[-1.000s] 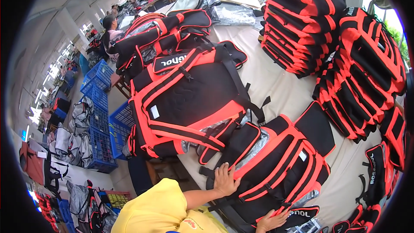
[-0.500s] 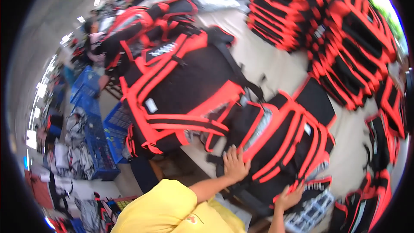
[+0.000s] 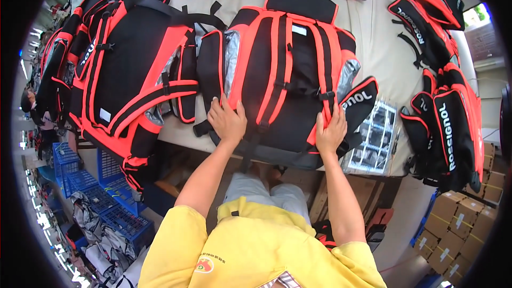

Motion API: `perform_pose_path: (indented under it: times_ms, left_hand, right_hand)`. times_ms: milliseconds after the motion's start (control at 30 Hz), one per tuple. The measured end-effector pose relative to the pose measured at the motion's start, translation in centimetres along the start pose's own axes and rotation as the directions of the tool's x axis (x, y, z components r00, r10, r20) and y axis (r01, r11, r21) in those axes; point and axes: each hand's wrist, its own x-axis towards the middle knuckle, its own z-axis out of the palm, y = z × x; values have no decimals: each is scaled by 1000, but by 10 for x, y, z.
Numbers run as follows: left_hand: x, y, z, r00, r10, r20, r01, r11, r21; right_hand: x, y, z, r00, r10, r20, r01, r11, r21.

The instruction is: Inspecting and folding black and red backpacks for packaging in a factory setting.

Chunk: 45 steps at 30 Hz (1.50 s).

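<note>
A large black backpack with red-orange fabric panels (image 3: 306,69) lies on the table covered in cream cloth (image 3: 376,56), up against the near edge, its shoulder straps facing up. The person's left hand (image 3: 228,122) rests palm down on the lower left part of this backpack, fingers spread and thumb apart, over a red-orange panel. The right hand (image 3: 331,132) lies at the lower right part, over a red-orange and black padded shoulder strap (image 3: 324,56) — its thumb stands apart from the fingers, but whether the fingertips pinch any fabric I cannot tell.

At the backpack's far end a black rectangular flap with red-orange piping (image 3: 301,1) lies spread toward the table's far side, and a small white rectangular label (image 3: 300,30) sits between the straps. Shiny silver lining (image 3: 348,73) shows at the right side, above a black pointed side flap with white lettering (image 3: 361,96) near the right hand.

Just beside the backpack, along the near edge, lies a flat clear plastic packet with a white and dark grid pattern (image 3: 377,136). To the left, a second black and red-orange backpack (image 3: 133,56) hangs partly over the near edge. More black and red-orange fabric bags (image 3: 448,122) lie along the table's right edge. Blue plastic lattice crates (image 3: 125,223) stand below the table's left end; brown cardboard boxes with yellow straps (image 3: 461,221) are stacked beyond its near right corner.
</note>
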Motion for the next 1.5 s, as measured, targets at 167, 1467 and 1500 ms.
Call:
perform_pose_path:
  times_ms: [167,1467,1500]
  left_hand:
    - [-9,-13,-17,989,-11,148,30,992,-125]
    - [38,-68,-123,835,216,506,288,612,-737]
    - [56,-70,-104,880,60,472,280,737,-616]
  right_hand:
    - [-20,17,-29,997,-40,66,31,992,123]
    - [51,-261,7,363,-739,567,643,639,421]
    - [47,-258,7,312,-765,564,692,589,417]
